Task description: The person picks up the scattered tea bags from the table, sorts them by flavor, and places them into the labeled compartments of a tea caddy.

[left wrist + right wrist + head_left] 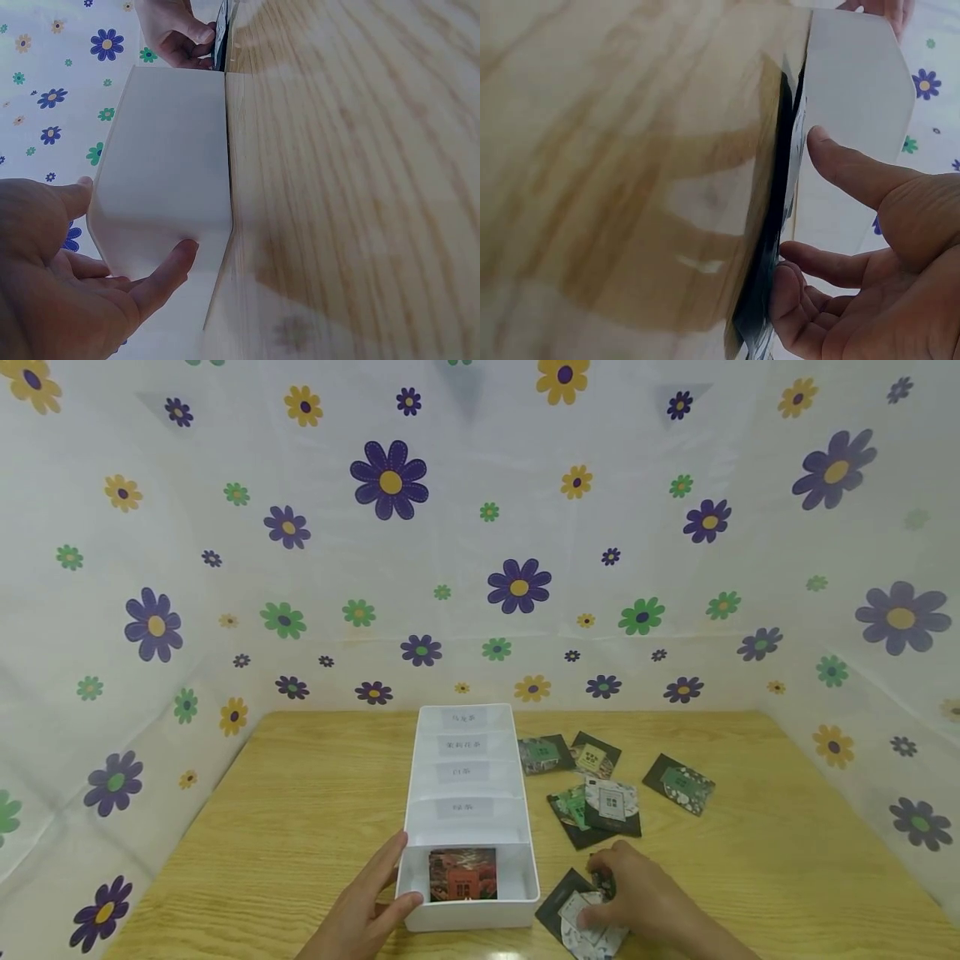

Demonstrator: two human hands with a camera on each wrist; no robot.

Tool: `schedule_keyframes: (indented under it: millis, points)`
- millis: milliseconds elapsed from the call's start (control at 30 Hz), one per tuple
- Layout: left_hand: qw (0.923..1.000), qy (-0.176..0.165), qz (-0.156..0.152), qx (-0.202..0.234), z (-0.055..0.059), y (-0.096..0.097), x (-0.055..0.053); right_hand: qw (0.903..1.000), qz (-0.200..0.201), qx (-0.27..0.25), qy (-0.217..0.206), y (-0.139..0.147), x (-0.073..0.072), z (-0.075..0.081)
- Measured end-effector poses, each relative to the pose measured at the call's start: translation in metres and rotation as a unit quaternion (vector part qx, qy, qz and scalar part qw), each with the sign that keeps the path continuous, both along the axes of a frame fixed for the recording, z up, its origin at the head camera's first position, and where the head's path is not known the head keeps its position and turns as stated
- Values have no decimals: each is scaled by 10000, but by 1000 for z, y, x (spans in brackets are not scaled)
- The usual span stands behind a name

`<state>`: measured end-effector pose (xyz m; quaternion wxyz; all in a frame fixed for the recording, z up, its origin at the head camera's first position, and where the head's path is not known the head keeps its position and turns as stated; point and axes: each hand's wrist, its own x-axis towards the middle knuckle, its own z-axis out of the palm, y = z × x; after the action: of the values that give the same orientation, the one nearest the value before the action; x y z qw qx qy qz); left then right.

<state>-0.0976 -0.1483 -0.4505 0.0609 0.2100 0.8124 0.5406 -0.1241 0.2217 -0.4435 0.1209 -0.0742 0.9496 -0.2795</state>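
A long white divided box (468, 916) stands on the table, with red tea sachets (462, 875) upright in its front compartment. My left hand (369, 893) rests around its near left corner, thumb at the front rim and fingers along the side wall (165, 270). Beside the box on the right, my right hand (637, 885) bends over a small overlapping pile, its fingers curled at the edge of a tea sachet (776, 217) and the thumb toward the opposite edge. A white-fronted sachet (592, 935) shows under the thumb, and a dark one (557, 900) lies partly beneath it.
Behind the right hand lie more sachets: a white-fronted one (611, 804) over a green one (573, 806), two dark ones (542, 754) (595, 756) near the box, and a dark green one (680, 783) farther right. A flower-print sheet (450, 543) surrounds the table.
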Motion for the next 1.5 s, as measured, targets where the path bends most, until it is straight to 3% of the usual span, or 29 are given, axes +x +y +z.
schedule_keyframes:
  millis: [633,1067,1367,1500]
  points:
    - [9999,-139,79,32,-1,0,1,9992,-23,355,204,-6,4,-3]
    - [9999,-67,127,3,0,1,0,9976,-188,548,-379,-12,1,0]
    - [9998,-128,115,75,0,2,0,9984,-137,40,-555,-7,0,-3]
    - [9998,-145,109,93,0,2,1,9968,306,-509,-534,1,-2,-5]
